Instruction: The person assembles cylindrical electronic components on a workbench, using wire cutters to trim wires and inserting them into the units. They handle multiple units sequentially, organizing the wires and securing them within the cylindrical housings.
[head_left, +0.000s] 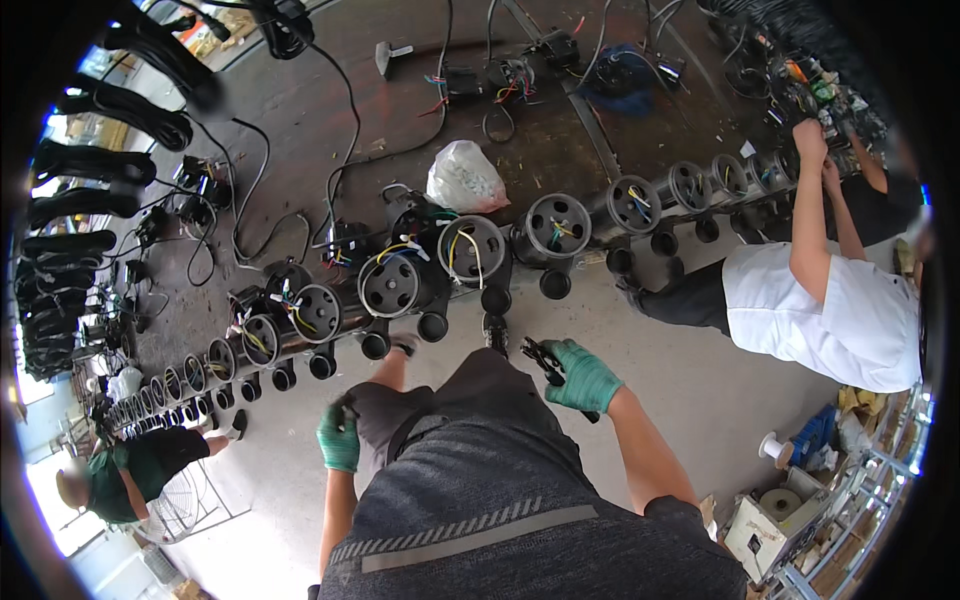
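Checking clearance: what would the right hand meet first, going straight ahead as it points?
Past the black tool in the right hand, probably the short black pipe below the round housing; depth is unclear.

A dark, worn bench (395,112) carries black cables (150,120), a white plastic bag (466,178) and round housings (391,285).

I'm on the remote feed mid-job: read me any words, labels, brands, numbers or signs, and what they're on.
None can be read in this view.
Black hand tool in the right hand: no legible marking.
Plastic bag on the table: no legible print.
Pale machine box: dark mark, too small to read.
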